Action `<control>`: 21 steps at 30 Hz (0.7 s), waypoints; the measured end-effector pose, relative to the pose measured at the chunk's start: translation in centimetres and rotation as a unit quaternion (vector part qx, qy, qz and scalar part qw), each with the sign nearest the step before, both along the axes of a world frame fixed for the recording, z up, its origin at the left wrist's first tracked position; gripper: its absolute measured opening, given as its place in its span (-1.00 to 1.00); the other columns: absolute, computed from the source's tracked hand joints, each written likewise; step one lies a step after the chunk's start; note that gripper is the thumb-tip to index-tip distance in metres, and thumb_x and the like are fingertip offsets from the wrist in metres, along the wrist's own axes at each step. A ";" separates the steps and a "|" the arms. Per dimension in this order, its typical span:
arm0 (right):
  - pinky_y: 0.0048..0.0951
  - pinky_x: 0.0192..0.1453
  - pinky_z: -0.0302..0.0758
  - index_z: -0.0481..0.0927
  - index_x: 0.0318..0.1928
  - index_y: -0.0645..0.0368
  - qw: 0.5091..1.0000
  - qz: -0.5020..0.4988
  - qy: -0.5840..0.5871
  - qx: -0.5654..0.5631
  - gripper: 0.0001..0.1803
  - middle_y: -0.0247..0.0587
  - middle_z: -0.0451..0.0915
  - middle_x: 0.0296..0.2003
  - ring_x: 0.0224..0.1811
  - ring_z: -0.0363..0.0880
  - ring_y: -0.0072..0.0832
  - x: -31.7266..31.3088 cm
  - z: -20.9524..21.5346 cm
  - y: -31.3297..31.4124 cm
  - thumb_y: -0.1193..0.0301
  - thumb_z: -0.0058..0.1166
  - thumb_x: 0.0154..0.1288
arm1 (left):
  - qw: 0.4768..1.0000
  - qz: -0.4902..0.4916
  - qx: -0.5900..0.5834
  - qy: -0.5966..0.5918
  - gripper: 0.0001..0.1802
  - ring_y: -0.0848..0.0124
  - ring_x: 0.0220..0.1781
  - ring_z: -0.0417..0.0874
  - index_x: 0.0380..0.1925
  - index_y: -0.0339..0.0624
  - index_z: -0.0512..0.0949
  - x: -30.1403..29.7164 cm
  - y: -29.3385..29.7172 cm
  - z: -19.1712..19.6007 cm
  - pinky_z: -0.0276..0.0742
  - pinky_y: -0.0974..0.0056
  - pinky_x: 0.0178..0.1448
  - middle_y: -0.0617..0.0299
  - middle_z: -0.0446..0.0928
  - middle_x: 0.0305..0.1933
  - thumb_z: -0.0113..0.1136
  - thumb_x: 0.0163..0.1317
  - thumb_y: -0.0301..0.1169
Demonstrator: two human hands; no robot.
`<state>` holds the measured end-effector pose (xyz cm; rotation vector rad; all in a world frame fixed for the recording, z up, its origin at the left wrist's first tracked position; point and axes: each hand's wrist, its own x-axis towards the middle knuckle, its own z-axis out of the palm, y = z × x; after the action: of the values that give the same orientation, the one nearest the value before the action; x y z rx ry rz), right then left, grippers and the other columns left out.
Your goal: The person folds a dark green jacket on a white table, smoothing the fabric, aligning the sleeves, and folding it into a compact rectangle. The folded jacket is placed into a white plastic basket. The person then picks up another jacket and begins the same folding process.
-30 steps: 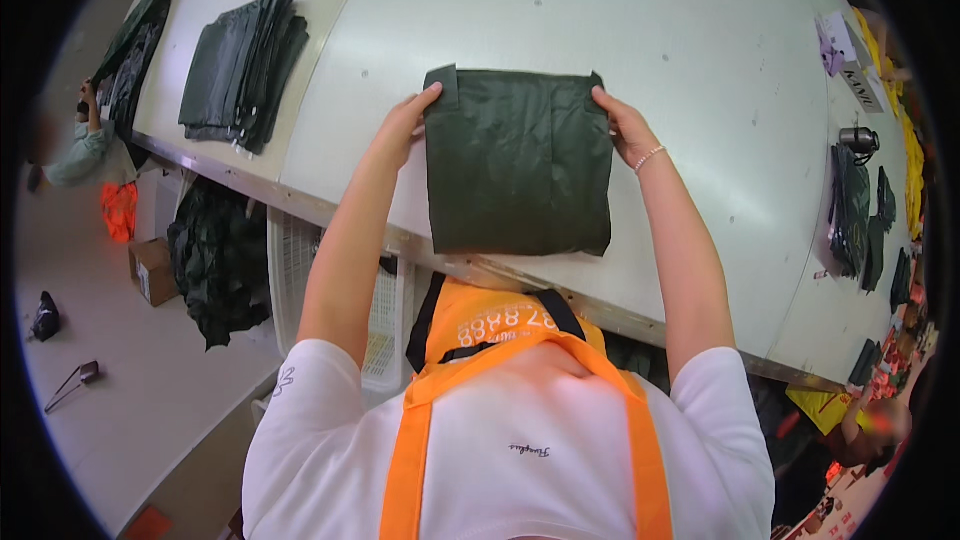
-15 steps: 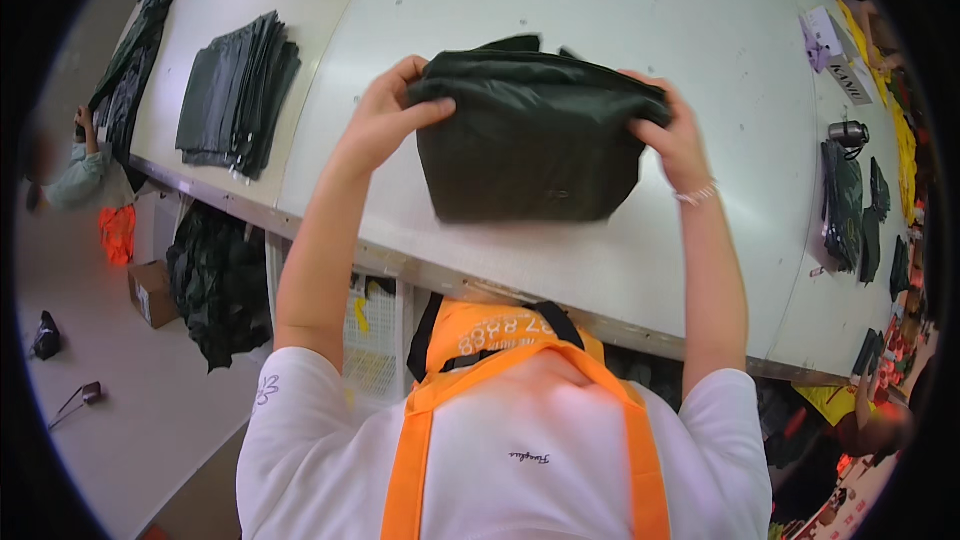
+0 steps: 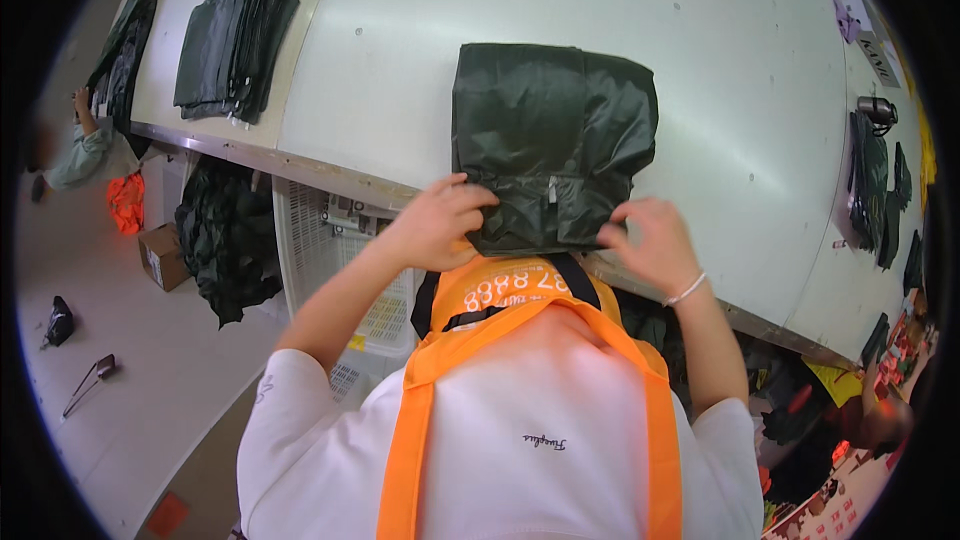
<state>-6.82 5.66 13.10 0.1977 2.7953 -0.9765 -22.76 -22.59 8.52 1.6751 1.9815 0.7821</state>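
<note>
A folded dark green garment (image 3: 550, 105) of shiny, thin fabric lies flat on the pale table, close to its front edge. Its near part is creased and shows a small pale tag (image 3: 552, 189). At the near left corner my left hand (image 3: 440, 225) has its fingers over the fabric, closed on the edge. My right hand (image 3: 652, 240) is bent at the near right corner, thumb and fingers closed at the edge there. What lies under the fingertips is partly hidden.
On the table's left stands a stack of dark folded garments (image 3: 235, 40). Beneath the table edge are a white plastic basket (image 3: 310, 225) and a dark fabric heap (image 3: 225, 240). At right lie more dark garments (image 3: 870, 180) and a metal flask (image 3: 877, 110). Another person's sleeve (image 3: 80, 158) shows far left.
The garment, earlier held up between both hands, now lies spread on the table. My hands have come down and nearer to me, to its near corners.
</note>
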 end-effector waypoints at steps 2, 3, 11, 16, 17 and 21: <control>-0.26 -0.04 0.45 0.58 -0.33 0.22 0.981 -0.110 0.157 0.009 -0.93 -0.16 0.62 -0.37 -0.24 0.56 -0.18 -2.6 0.7 0.5 0.49 0.11 0.17 | 0.999 0.023 0.022 -0.017 -0.67 0.02 0.20 0.35 -0.46 -0.16 0.39 -1.7 1.4 2.3 0.15 -0.03 0.34 0.00 0.39 0.13 0.23 -0.24 -0.27; -0.31 -0.03 0.46 0.58 -0.25 0.23 0.968 -0.138 0.208 0.034 -0.89 -0.13 0.62 -0.27 -0.14 0.56 -0.19 -4.6 0.6 0.5 0.51 0.05 0.22 | 0.999 0.024 0.029 -0.020 -0.65 -0.01 0.24 0.31 -0.44 -0.15 0.38 -2.7 2.6 3.4 0.11 -0.04 0.34 -0.02 0.38 0.15 0.19 -0.24 -0.23; 0.22 0.39 -0.20 0.22 0.31 0.12 0.949 -0.133 0.109 0.266 -0.36 0.10 0.03 0.36 0.41 -0.12 0.12 -7.1 -7.3 -3.7 0.23 0.01 0.26 | 0.989 0.143 0.005 0.036 -0.55 -0.06 0.42 0.05 -0.06 -0.08 0.45 -4.7 4.9 3.3 -0.09 -0.15 0.42 0.02 0.16 0.37 0.12 0.12 -0.08; 0.22 0.39 -0.24 0.10 0.37 0.13 0.959 -0.153 0.116 0.208 -0.31 0.14 -0.07 0.39 0.44 -0.22 0.13 -7.2 -7.1 -5.7 0.19 -0.04 0.29 | 0.943 0.324 -0.031 0.067 -0.23 -0.11 0.45 -0.04 0.29 0.12 0.27 -3.5 6.8 -4.9 0.01 -0.12 0.41 0.06 -0.12 0.49 0.23 0.06 0.04; 0.21 0.40 -0.25 0.09 0.37 0.12 0.962 -0.160 0.127 0.182 -0.30 0.13 -0.09 0.40 0.45 -0.23 0.11 -7.2 -6.5 -5.8 0.18 -0.03 0.29 | 0.944 0.329 -0.007 0.023 -0.23 -0.12 0.45 -0.04 0.29 0.12 0.27 -3.7 6.8 -5.6 0.03 -0.10 0.40 0.06 -0.12 0.49 0.24 0.06 0.03; 0.16 0.42 -0.27 0.06 0.38 0.10 0.950 -0.198 0.157 0.182 -0.28 0.12 -0.11 0.41 0.46 -0.23 0.06 -5.8 -8.2 -4.6 0.19 -0.02 0.29 | 0.910 0.409 0.063 -0.029 0.01 -0.06 0.47 -0.06 0.38 0.06 0.08 -3.1 6.1 -5.1 0.07 0.03 0.41 -0.12 -0.17 0.47 0.39 -0.06 -0.07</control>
<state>-12.66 1.01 4.87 0.7397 3.2936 -0.5820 -25.85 -16.49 3.38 0.7923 2.6391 1.2296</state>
